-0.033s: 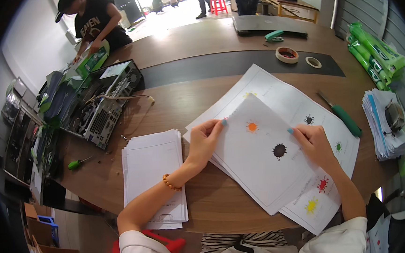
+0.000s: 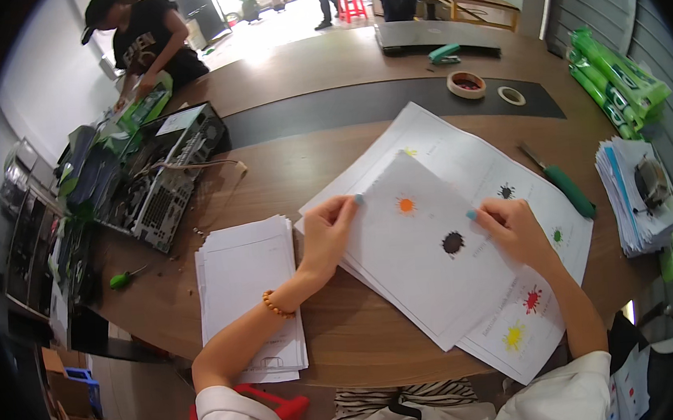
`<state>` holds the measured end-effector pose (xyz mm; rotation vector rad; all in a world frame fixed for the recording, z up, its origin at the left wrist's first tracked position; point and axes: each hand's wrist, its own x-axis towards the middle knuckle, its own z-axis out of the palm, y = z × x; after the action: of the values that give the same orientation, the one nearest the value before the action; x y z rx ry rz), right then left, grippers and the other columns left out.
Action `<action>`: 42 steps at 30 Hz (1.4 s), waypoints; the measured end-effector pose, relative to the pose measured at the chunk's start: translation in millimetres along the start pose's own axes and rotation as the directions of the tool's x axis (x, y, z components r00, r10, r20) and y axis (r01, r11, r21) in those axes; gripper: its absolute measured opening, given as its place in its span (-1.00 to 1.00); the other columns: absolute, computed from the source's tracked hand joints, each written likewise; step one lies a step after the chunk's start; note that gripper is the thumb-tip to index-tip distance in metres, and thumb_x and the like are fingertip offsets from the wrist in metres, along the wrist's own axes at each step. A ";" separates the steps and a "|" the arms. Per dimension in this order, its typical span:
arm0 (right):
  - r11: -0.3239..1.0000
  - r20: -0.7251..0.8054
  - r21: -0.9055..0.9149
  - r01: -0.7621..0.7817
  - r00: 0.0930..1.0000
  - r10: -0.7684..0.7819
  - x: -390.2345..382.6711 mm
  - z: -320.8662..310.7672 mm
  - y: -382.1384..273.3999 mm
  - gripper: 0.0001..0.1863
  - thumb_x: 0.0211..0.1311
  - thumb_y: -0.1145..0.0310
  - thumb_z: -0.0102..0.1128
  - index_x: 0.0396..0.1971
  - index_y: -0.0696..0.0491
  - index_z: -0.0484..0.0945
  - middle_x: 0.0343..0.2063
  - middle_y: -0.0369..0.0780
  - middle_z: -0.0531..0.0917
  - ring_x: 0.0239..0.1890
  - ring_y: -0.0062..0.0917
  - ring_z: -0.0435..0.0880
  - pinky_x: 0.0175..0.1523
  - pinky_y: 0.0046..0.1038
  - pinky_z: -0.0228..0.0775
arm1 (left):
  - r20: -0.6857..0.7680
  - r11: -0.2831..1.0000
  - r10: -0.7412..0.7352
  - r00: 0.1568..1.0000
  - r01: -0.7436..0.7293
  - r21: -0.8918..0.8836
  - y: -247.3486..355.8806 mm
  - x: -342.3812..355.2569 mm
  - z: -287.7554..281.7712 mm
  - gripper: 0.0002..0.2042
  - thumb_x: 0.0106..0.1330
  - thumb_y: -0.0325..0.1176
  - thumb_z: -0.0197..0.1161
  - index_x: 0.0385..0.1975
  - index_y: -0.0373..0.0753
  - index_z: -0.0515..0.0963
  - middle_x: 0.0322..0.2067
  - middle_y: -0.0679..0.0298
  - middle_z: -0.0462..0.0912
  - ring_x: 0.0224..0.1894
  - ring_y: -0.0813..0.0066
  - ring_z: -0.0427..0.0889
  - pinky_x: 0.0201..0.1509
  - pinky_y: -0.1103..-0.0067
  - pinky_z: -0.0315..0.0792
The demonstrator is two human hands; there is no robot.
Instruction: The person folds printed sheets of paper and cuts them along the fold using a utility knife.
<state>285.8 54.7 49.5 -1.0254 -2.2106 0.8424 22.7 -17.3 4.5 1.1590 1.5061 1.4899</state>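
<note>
Clearly, the sheet (image 2: pixel 426 266) (splat-printed) spans between left fingers (image 2: pixel 343 208) and right fingers (image 2: pixel 489 221), both pinching it by the edges.

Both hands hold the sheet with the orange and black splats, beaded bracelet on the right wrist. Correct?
Not quite: in the head view the beaded bracelet is on the left wrist, not the right. The rest stands: left hand and right hand both hold the sheet with the orange splat and black splat.
</note>
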 end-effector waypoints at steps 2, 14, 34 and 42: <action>1.000 0.024 0.001 -0.018 1.000 0.018 2.7 -2.3 7.5 -0.66 0.24 0.31 0.03 -0.63 0.25 0.44 -0.82 -0.15 0.31 -0.76 -0.56 0.16 -0.59 -0.48 0.08 | -0.123 1.000 0.014 0.992 -0.017 -0.025 -1.0 2.9 -4.0 -0.78 0.29 -0.36 0.13 -0.30 -0.44 0.57 -0.51 0.38 0.59 -0.49 0.78 0.45 -0.44 0.79 0.32; 0.987 -0.074 -0.090 0.133 0.987 -0.140 12.1 -17.2 21.5 -0.66 0.19 0.26 0.13 -0.66 0.20 0.47 -0.86 -0.23 0.29 -0.78 -0.62 0.19 -0.61 -0.51 0.05 | -0.109 0.997 0.051 0.993 -0.058 -0.060 5.3 0.1 -0.9 -0.78 0.31 -0.33 0.13 -0.30 -0.41 0.57 -0.49 0.41 0.58 -0.48 0.82 0.44 -0.42 0.81 0.32; 0.977 -0.111 0.211 -0.019 0.993 0.043 22.9 -43.0 57.6 -0.79 0.20 0.37 0.13 -0.20 0.10 0.60 -0.63 -0.35 0.55 -0.65 -0.78 0.43 -0.56 -0.73 0.24 | 0.041 0.948 0.315 0.948 -0.312 -0.056 9.4 -4.2 -4.3 -0.79 0.30 -0.43 0.11 -0.11 -0.28 0.51 -0.35 0.26 0.63 -0.55 0.58 0.57 -0.61 0.77 0.22; 0.826 -0.333 -0.557 -0.088 0.935 -0.126 13.2 -98.7 95.5 -0.57 0.13 0.42 0.13 0.05 0.14 0.40 -0.17 -0.06 0.58 -0.14 -0.37 0.57 -0.08 -0.42 0.40 | 0.112 0.380 0.865 0.489 -0.784 0.492 12.0 -14.3 -2.9 -0.67 -0.10 -0.61 0.12 -0.31 -0.16 0.66 -0.11 0.22 0.60 -0.36 0.55 0.48 -0.39 0.66 0.23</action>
<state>390.8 144.2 46.7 -1.2976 -2.1740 -0.0542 26.3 -32.5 15.1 2.4512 1.5012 1.9045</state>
